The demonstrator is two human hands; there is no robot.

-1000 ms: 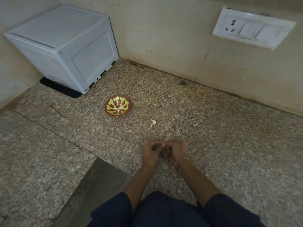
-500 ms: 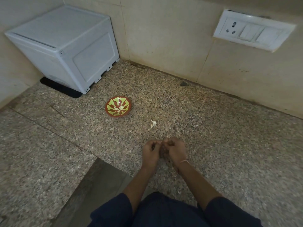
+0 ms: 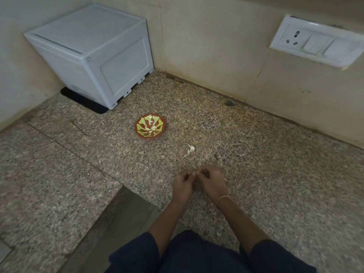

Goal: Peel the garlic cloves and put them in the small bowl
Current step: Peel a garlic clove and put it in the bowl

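Navy sleeves (image 3: pixel 137 253) sit at the bottom edge, and two bare forearms reach forward from them over a speckled granite surface (image 3: pixel 275 174). The left hand (image 3: pixel 183 185) and the right hand (image 3: pixel 213 184) meet just above the stone. Their fingers are curled and their fingertips touch. Each grip is drawn together, but I cannot tell whether it pinches a clove, because the fingers hide whatever lies between them. A thin band (image 3: pixel 223 197) circles the right wrist.

Just beyond the hands, a garlic clove (image 3: pixel 191 148) lies alone on the surface with a scrap of pale skin (image 3: pixel 187 152) beside it. Farther on and to the left stands the small bowl (image 3: pixel 144 135), brown-red with green stripes, well apart from both hands. A few peeled cloves (image 3: pixel 151 129) rest in its bottom.

Behind the bowl, a white plastic box (image 3: pixel 94 56) fills the corner, set on a black mat (image 3: pixel 82 100). A dark spot (image 3: pixel 229 103) marks the stone near the foot of the beige tiled wall (image 3: pixel 206 46). A white switch panel (image 3: pixel 315 43) with a socket is fixed high on the right.
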